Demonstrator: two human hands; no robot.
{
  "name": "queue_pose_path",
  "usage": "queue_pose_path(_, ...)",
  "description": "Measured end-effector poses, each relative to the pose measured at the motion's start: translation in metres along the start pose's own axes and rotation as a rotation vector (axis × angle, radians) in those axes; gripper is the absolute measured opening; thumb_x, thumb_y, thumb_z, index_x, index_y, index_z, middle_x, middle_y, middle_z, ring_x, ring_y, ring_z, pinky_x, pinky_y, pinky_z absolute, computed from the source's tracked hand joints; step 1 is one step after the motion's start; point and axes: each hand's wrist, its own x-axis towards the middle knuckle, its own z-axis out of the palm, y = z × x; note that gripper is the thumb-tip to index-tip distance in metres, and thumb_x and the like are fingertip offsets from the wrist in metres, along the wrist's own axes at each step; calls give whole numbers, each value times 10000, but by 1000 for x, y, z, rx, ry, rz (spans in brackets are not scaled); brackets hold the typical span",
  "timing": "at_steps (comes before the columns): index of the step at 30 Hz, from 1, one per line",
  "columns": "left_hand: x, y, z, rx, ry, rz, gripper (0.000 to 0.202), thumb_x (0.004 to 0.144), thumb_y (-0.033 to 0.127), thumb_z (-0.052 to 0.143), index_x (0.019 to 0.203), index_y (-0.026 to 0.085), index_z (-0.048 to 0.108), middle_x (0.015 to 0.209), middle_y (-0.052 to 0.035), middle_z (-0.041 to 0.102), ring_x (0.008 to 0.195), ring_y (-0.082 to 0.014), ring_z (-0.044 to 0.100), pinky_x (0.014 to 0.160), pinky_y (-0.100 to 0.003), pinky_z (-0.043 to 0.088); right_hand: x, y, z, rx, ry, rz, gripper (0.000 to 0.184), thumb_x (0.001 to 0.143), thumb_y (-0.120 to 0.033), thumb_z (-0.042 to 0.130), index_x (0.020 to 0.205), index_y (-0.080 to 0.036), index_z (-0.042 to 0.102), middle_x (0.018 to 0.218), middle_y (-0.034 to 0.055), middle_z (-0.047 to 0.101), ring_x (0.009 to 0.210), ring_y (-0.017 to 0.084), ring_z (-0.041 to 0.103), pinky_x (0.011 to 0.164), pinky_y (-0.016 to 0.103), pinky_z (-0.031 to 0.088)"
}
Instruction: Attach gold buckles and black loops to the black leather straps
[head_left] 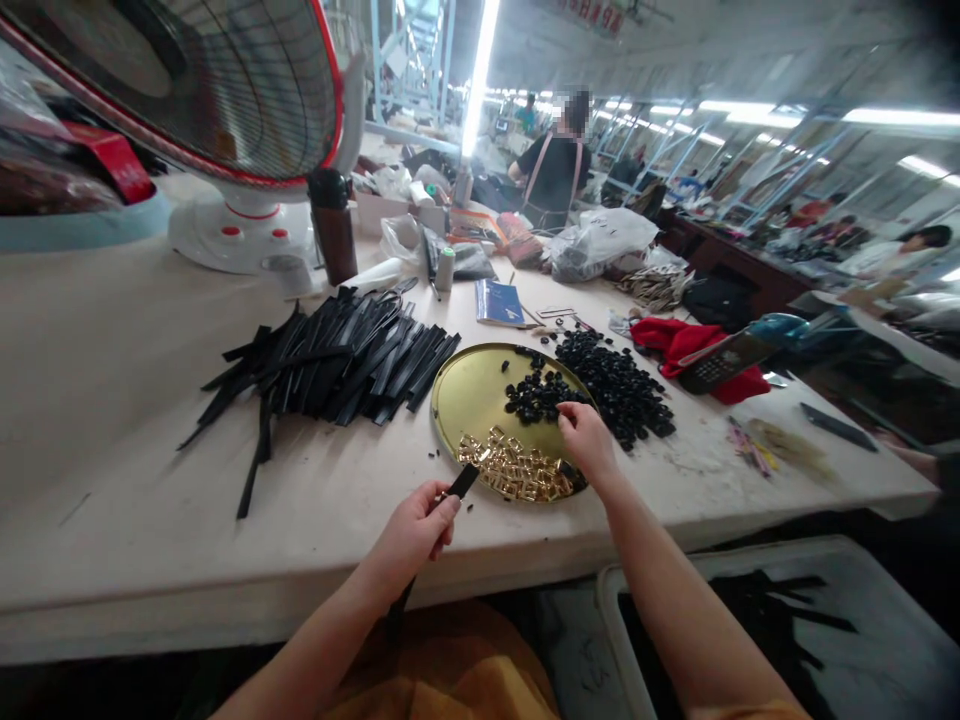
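My left hand (414,532) is closed around a black strap (459,484), whose end pokes out past my fingers at the table's front edge. My right hand (587,437) reaches into the round gold tray (466,395), fingers curled down over small black pieces (537,396) near its right side. Whether those fingers grip one is hidden. A heap of gold metal buckles (519,472) lies in the tray's front part. A spread pile of black straps (341,362) lies left of the tray. More small black pieces (619,385) are heaped on the table right of the tray.
A white and red fan (225,120) stands at the back left beside a dark bottle (333,225). A blue booklet (499,301), red cloth (690,345) with a calculator (721,362), and bags lie beyond. A person in black works at the far end. A grey bin (862,640) sits below right.
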Motion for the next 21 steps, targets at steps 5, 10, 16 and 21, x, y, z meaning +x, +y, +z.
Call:
queue_pose_path(5,-2,-3,-2,47,-14,14,315,761,448,458,895,163,455,464,86,412,383,-57,320,352,-156,257,27,-3,12,-121,-20,-60,329,817,-209,418,1093,-149,586,1046,122,573,923,213,544,827,312,400)
queue_pose_path(10,-6,-8,-2,61,7,-10,340,750,460,451,904,156,449,455,90,402,377,-56,311,355,-160,256,21,-3,12,-195,-104,-134,261,825,-239,451,992,-201,648,968,76,603,828,169,570,748,253,401)
queue_pose_path(16,-9,-8,3,75,-6,-42,386,733,472,461,944,149,464,456,89,394,389,-62,318,360,-165,261,5,-9,6,-229,-130,-167,273,845,-246,421,1030,-218,619,998,51,588,736,134,580,649,229,387)
queue_pose_path(21,-6,-6,3,90,5,-30,374,745,465,457,942,147,462,464,84,402,395,-66,321,363,-167,265,18,-14,3,-236,-119,-154,262,862,-282,392,965,-201,619,952,61,596,763,155,577,644,248,377)
